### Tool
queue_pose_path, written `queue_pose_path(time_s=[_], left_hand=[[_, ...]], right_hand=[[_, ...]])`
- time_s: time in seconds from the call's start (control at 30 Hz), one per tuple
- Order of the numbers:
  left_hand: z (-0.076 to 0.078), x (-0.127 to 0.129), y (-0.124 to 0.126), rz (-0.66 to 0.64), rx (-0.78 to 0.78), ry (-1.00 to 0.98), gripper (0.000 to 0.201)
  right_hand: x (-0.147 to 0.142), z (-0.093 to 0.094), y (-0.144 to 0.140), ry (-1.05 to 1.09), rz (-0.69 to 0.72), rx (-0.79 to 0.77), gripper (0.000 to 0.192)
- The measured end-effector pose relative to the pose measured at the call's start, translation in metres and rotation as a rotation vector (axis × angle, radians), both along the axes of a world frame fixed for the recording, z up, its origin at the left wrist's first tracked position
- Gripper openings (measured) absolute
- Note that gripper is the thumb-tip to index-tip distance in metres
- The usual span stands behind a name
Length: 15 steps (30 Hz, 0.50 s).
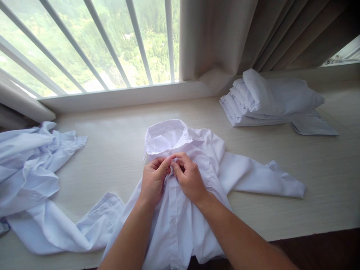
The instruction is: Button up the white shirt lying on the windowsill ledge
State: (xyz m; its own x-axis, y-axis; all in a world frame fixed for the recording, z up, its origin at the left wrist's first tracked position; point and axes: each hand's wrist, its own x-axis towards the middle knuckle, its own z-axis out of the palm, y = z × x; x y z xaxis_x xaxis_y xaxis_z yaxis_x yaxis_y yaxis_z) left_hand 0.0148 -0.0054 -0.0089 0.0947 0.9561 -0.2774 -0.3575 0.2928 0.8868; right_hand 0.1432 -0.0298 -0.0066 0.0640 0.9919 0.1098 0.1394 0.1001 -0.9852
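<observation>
A white long-sleeved dress shirt (197,180) lies front side up before me, its collar (165,140) toward the window. Just below the collar, my left hand (154,178) pinches the front placket between thumb and fingers. Close against it, my right hand (187,174) pinches the same strip of cloth, the fingertips of both hands nearly touching. Any button between them is hidden by the fingers. Lower on the placket a small button (172,221) shows. One sleeve (261,176) stretches out to the right.
Crumpled white garments (30,168) lie at the left. At the back right sits a stack of folded white clothes (270,97). Behind the pale ledge (112,150) is a barred window (112,41), with a grey curtain (219,33) beside it. The ledge's front edge drops off at the lower right.
</observation>
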Motion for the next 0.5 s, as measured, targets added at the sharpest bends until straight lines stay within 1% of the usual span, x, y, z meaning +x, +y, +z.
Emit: queue_pose_path(time_s=[0.17, 0.27, 0.37, 0.5], left_hand=[[-0.0013, -0.0001, -0.0005, -0.024, 0.033, 0.012, 0.027], [-0.0016, 0.0004, -0.0016, -0.003, 0.043, 0.016, 0.026], [0.0003, 0.0018, -0.0024, 0.016, 0.029, 0.002, 0.026], [0.0040, 0.0030, -0.0021, 0.000, 0.021, -0.006, 0.026]], right_hand=[[-0.0001, -0.0009, 0.0005, -0.009, -0.007, -0.005, 0.016], [0.0000, -0.0024, 0.0008, 0.015, -0.023, -0.035, 0.019], [0.0002, -0.0033, 0.0010, 0.044, -0.049, -0.062, 0.021], [0.0001, -0.0040, 0.0010, 0.059, -0.056, -0.080, 0.020]])
